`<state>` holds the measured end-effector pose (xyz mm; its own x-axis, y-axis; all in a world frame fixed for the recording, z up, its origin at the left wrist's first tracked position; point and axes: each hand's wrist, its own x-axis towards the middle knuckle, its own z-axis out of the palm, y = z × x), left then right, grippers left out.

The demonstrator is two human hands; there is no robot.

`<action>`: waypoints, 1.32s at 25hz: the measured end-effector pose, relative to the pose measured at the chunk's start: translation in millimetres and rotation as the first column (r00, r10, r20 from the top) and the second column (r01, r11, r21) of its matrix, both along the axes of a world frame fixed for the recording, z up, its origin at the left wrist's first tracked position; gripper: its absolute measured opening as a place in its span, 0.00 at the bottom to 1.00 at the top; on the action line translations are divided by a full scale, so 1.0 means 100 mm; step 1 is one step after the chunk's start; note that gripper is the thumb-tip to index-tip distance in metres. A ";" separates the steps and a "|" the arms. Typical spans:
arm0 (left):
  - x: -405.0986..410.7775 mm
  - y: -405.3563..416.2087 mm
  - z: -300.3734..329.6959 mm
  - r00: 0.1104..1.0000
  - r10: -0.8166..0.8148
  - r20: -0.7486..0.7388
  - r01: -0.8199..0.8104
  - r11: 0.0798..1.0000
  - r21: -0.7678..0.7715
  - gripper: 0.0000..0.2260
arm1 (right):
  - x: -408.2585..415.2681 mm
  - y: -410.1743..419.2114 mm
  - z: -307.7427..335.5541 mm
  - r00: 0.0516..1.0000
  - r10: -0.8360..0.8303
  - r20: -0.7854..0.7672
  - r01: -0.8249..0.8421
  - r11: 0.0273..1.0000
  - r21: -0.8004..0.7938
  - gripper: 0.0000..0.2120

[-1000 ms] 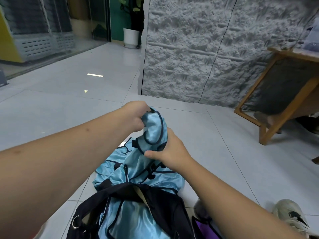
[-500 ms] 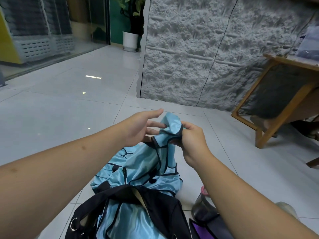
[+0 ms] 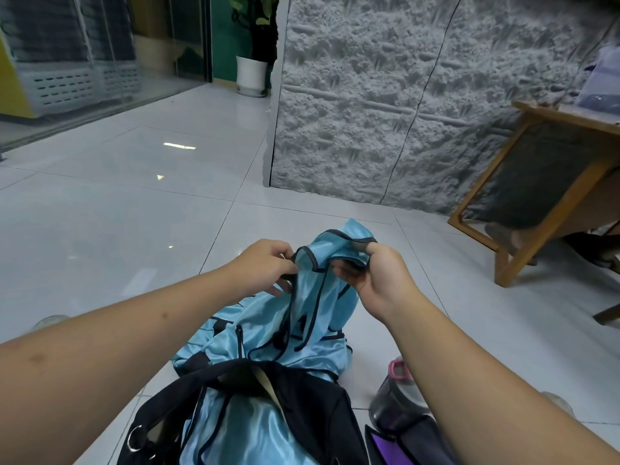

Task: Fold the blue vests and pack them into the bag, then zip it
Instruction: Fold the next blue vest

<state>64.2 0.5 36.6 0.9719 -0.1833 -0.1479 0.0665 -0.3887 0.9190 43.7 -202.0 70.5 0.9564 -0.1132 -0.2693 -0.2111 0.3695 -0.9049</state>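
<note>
A shiny light-blue vest (image 3: 312, 297) with dark trim is lifted off the floor, its lower part draping onto a pile of blue vests (image 3: 235, 344) on the tiles. My left hand (image 3: 265, 266) pinches the vest's trimmed edge on the left. My right hand (image 3: 375, 276) grips the vest's upper edge on the right, the fabric folded over its fingers. Close to me lies the open black bag (image 3: 322, 407), with blue vest fabric (image 3: 241, 431) inside it.
A dark bottle with a pink cap (image 3: 396, 394) stands right of the bag, beside a purple-and-grey item (image 3: 402, 448). A wooden chair frame (image 3: 536, 203) is at the right, a grey textured wall panel (image 3: 385, 95) ahead, a white plant pot (image 3: 251, 75) behind.
My hands have drawn apart along the vest's top edge, spreading it. The left hand, which had opened half a second ago, now pinches the trim again.
</note>
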 end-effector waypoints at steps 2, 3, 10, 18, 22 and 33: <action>0.03 0.04 0.02 0.993 0.094 0.066 -0.098 0.993 0.064 0.04 | 0.01 -0.04 -0.02 1.000 -0.015 0.001 0.015 1.000 -0.022 0.09; 0.06 0.08 0.02 0.986 0.136 0.094 -0.145 0.986 0.087 0.04 | 0.02 -0.05 -0.03 1.000 -0.023 0.001 0.023 0.999 -0.032 0.09; 0.12 0.13 -0.07 0.958 0.199 0.208 -0.243 0.946 0.213 0.04 | 0.03 -0.02 -0.04 0.999 0.026 -0.020 -0.028 0.992 -0.122 0.11; 0.08 0.09 0.12 0.917 0.351 0.192 -0.332 0.935 -0.125 0.06 | 0.03 0.00 -0.16 0.980 0.150 -0.129 -0.183 0.936 -0.302 0.17; 0.09 0.05 0.21 0.917 0.270 0.294 -0.261 0.963 -0.070 0.08 | 0.05 0.00 -0.20 0.990 -0.047 -0.130 -0.022 0.873 -0.487 0.16; -0.07 -0.17 0.39 0.980 -0.041 0.193 0.104 0.939 -0.328 0.14 | -0.07 0.11 -0.10 0.942 0.258 0.215 -0.071 0.780 -0.622 0.27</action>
